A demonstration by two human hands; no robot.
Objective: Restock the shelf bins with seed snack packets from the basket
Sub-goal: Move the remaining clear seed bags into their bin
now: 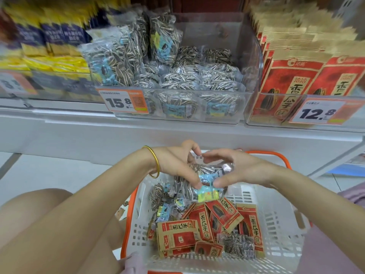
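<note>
Above the white basket (276, 224), my left hand (177, 165) and my right hand (243, 169) together grip a clear packet of striped seeds with a blue label (205, 182), one hand on each side. More clear seed packets (166, 196) lie in the basket's left part, and red and tan seed packets (199, 230) fill its middle. On the shelf ahead stands a clear bin (250, 56) partly filled with the same striped seed packets (122, 62), with free room at its back right.
A second clear bin (256, 115) to the right holds upright red and tan packets (292, 82). Price tags reading 15.8 (122, 101) and 12.8 (318, 112) hang on the bin fronts. Yellow and blue packets (49, 46) fill the shelf at left. My knees flank the basket.
</note>
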